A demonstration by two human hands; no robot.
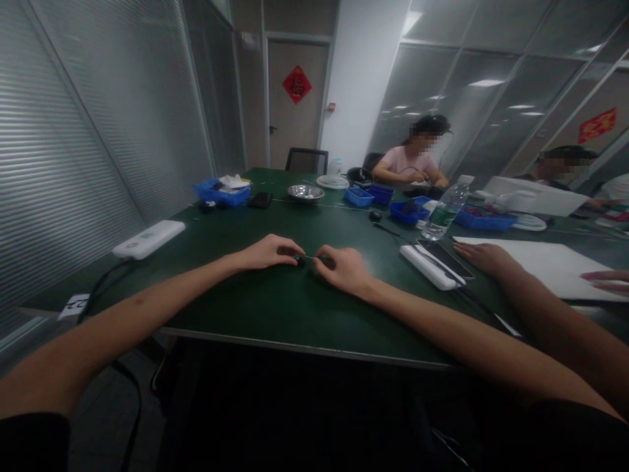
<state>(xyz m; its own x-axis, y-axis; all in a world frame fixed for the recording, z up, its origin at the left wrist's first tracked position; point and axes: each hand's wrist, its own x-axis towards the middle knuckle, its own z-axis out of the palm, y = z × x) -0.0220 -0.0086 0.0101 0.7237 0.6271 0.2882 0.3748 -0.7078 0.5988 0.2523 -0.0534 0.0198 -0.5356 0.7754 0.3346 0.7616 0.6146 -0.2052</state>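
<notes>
Over the green table (275, 301), my left hand (270, 252) and my right hand (346, 267) face each other with a narrow gap between the fingertips. A thin pale strand (309, 257) spans that gap. My right thumb and fingers are pinched together at its right end. At the left end, my left thumb and fingers are closed too, beside a small dark piece (300, 261). Whether the left fingers grip this piece or the strand cannot be made out. The dim light hides what kind of things these are.
A white power bank (150, 239) lies left, another (432, 267) right, beside a plastic bottle (447, 210). Behind are a metal bowl (305, 193) and blue trays (223, 192). A neighbour's hand (484, 259) rests on white board (540, 262) at right; more people sit beyond.
</notes>
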